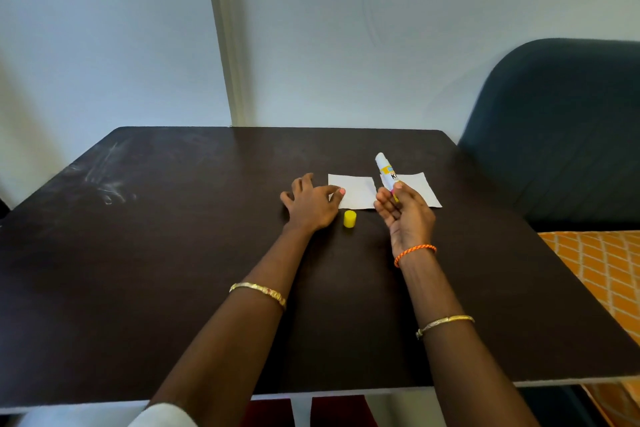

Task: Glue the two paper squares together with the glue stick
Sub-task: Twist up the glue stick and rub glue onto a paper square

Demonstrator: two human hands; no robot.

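Observation:
Two white paper squares lie side by side on the dark table [173, 270]: the left square [356, 191] and the right square [415, 189]. My left hand [311, 206] lies flat, its thumb pressing the left square's near-left corner. My right hand [405, 213] holds the uncapped glue stick [385, 168] by its lower end, the white tip pointing up and away, above the gap between the squares. The yellow cap [349, 219] stands on the table just in front of the left square, between my hands.
A dark blue chair [561, 128] stands at the table's right side. An orange patterned fabric [602, 263] lies below it on the right. A pale wall runs right behind the table's far edge.

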